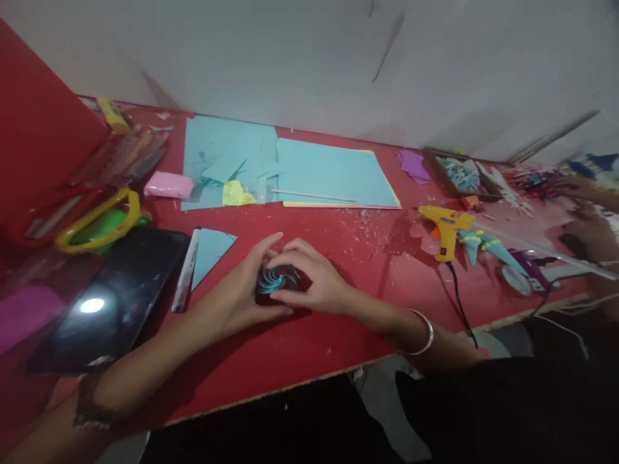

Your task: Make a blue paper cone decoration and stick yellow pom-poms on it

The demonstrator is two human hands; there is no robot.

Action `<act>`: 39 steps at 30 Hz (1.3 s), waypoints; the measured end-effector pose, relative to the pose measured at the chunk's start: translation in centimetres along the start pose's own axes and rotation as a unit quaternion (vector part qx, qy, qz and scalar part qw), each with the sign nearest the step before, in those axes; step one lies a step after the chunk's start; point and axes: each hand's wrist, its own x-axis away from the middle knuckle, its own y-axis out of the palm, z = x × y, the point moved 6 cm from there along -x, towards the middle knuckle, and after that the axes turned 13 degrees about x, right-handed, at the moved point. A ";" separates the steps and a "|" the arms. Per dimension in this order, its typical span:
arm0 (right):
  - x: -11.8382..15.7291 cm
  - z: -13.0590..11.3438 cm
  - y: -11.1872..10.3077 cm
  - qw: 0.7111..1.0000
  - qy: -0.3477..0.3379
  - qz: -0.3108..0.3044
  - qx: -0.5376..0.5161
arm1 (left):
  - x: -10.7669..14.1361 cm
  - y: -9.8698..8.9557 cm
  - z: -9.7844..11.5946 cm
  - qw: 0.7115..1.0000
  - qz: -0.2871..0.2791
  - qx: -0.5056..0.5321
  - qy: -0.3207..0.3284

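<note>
Between my two hands is a small swirl of curled blue paper strips (271, 281), low over the red table. My left hand (244, 287) curves around its left side, thumb below and fingers above. From the other side, my right hand (319, 277) closes on it with bent fingers and thumb. The fingers partly cover the swirl's edges. Just left of my left hand lie a blue paper triangle (210, 251) and a white marker (187, 270).
Blue sheets (333, 171) and a thin stick (314, 195) lie behind my hands. A yellow glue gun (445, 229) stands to the right, its cord over the table edge. At left are a dark tablet-like slab (126, 283) and yellow-handled scissors (99, 222). Another person's hand (587, 191) is far right.
</note>
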 end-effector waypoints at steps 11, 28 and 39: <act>0.1 0.0 0.4 1.000 0.022 0.017 -0.003 | 0.0 0.0 0.8 0.993 0.041 -0.065 0.091; 0.4 0.3 -0.6 0.987 0.033 0.051 -0.147 | 0.2 -1.0 1.1 0.993 0.059 -0.051 0.088; 0.4 0.7 -0.2 0.982 0.055 0.040 -0.178 | 0.1 -0.9 1.4 0.995 0.057 -0.025 0.076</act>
